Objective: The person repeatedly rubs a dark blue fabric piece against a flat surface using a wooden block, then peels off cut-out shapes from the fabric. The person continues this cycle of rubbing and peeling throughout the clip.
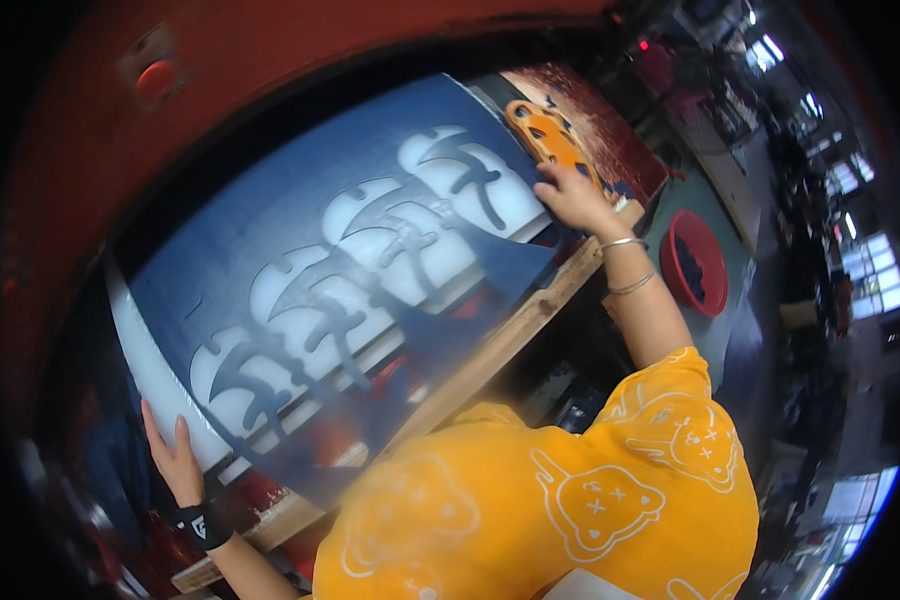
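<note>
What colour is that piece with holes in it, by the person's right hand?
The piece with holes is orange, best seen in the head view.

Person's left hand (178, 472) low, thumb (182, 436) apart from fingers (152, 428), right forearm (646, 318) extended farther forward, right hand (576, 200) partly curled.

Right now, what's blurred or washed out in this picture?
In the head view, a milky haze softens the near part of the blue sheet and the left of the yellow shirt; in the head view, the windows at right are blown out; in the head view, fisheye distortion bends edges near the black rim.
</note>
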`<state>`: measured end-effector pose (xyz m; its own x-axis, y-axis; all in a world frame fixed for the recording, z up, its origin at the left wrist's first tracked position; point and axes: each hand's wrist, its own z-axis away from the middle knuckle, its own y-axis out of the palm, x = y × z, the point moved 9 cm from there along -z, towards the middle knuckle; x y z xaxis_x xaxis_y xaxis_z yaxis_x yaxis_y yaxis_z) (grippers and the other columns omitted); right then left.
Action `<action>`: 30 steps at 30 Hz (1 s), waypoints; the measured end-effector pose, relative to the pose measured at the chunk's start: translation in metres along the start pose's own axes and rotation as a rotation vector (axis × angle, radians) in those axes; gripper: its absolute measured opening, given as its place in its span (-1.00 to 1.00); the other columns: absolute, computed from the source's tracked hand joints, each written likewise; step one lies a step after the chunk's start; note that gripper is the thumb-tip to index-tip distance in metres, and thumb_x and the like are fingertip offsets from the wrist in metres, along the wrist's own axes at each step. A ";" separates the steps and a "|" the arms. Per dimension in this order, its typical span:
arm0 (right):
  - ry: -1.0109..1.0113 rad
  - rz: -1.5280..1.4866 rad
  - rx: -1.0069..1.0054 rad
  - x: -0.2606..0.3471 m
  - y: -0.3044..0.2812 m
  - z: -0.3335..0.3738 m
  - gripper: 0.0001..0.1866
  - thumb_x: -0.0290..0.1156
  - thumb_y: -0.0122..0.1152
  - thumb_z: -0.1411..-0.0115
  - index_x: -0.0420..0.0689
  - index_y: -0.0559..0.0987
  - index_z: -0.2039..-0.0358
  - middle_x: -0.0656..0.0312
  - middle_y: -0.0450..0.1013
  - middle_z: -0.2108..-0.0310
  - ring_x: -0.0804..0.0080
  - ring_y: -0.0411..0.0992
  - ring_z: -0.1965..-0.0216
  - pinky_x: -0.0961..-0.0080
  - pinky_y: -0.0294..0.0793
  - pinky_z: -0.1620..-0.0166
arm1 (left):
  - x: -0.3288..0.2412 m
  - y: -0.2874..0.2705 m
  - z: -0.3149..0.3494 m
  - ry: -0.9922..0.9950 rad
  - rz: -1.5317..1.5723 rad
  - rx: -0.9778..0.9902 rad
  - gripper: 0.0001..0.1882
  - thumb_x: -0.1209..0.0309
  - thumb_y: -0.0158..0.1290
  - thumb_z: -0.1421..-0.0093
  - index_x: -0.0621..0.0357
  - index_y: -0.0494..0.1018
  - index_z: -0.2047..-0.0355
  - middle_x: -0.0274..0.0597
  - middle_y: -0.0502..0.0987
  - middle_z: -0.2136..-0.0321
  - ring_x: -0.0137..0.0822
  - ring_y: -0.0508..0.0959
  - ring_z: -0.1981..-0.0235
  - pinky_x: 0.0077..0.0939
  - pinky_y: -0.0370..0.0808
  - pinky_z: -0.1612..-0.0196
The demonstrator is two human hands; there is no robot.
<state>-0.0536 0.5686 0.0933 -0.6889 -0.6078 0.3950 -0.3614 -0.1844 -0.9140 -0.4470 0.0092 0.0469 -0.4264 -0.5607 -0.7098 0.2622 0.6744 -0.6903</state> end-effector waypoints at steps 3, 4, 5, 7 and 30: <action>-0.012 -0.090 -0.113 -0.015 0.015 0.017 -0.57 -0.21 0.02 -0.25 -0.28 0.51 0.02 -0.12 0.44 0.02 0.01 0.35 -0.08 0.30 0.27 -0.16 | 0.006 -0.005 -0.003 -0.068 -0.181 -0.031 -0.40 0.32 -0.01 -0.29 0.35 0.13 -0.26 0.13 0.26 -0.22 -0.08 0.27 -0.25 -0.41 0.13 -0.26; -0.013 -0.083 -0.162 -0.014 0.016 0.019 -0.57 -0.20 0.04 -0.24 -0.28 0.52 0.04 -0.12 0.44 0.03 0.01 0.35 -0.07 0.29 0.27 -0.16 | 0.004 -0.007 -0.004 -0.056 -0.239 -0.057 -0.39 0.29 -0.01 -0.30 0.35 0.13 -0.26 0.15 0.27 -0.21 -0.06 0.29 -0.23 -0.41 0.15 -0.25; -0.043 -0.071 -0.231 -0.009 0.013 0.021 -0.60 -0.23 0.06 -0.22 -0.26 0.54 0.06 -0.09 0.46 0.08 0.02 0.35 -0.04 0.29 0.27 -0.14 | 0.002 -0.009 -0.005 -0.040 -0.312 -0.084 -0.38 0.20 -0.01 -0.30 0.37 0.17 -0.24 0.19 0.32 -0.17 0.00 0.32 -0.20 -0.38 0.19 -0.23; -0.037 -0.099 -0.258 -0.008 0.012 0.023 -0.64 -0.27 0.08 -0.21 -0.24 0.56 0.09 -0.07 0.47 0.13 0.03 0.36 0.00 0.29 0.28 -0.13 | 0.012 -0.012 -0.004 -0.162 -0.342 -0.122 -0.37 0.13 0.00 -0.29 0.38 0.24 -0.19 0.20 0.35 -0.14 0.00 0.37 -0.16 -0.36 0.23 -0.20; -0.082 -0.023 -0.093 0.026 0.030 0.008 -0.32 -0.11 0.11 -0.18 -0.23 0.25 -0.22 -0.13 0.34 -0.10 -0.02 0.32 -0.12 0.20 0.30 -0.17 | -0.001 -0.010 0.006 -0.159 -0.308 -0.164 -0.46 0.06 0.05 -0.23 0.38 0.50 0.08 0.07 0.61 0.24 -0.18 0.58 0.21 -0.39 0.43 0.07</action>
<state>-0.0777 0.5410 0.0755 -0.6277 -0.6659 0.4032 -0.4354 -0.1291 -0.8909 -0.4442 0.0007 0.0535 -0.3203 -0.8079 -0.4946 -0.0043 0.5234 -0.8521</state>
